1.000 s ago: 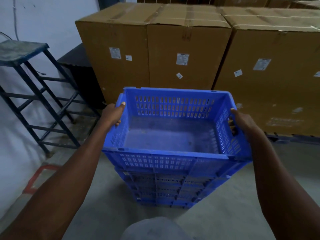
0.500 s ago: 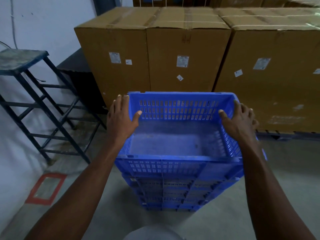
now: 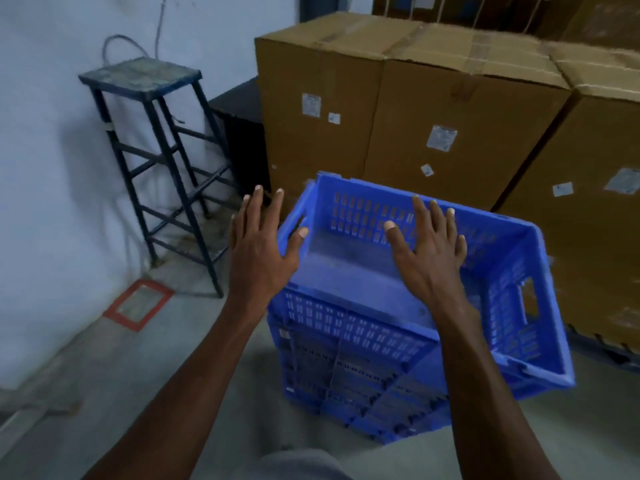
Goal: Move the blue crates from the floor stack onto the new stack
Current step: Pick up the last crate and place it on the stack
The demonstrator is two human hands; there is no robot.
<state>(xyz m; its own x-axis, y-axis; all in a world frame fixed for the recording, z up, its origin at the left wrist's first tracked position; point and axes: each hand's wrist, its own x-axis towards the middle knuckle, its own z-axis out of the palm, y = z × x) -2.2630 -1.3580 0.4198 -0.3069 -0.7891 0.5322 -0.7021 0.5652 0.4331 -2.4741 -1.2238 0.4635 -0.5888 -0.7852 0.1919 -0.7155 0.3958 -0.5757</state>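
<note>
While both our hands hang spread and empty at the frame's centre, the top crate [image 3: 485, 271] sits on the blue stack [image 3: 346, 382] at lower right: our left hand [image 3: 261, 251] is just off its left end, our right hand [image 3: 427, 252] over its open inside. We cannot tell whether either palm touches plastic. Motion blur smears the crate's rim, our right forearm covers its near wall, and the brown boxes [image 3: 450, 109] run off the right edge.
</note>
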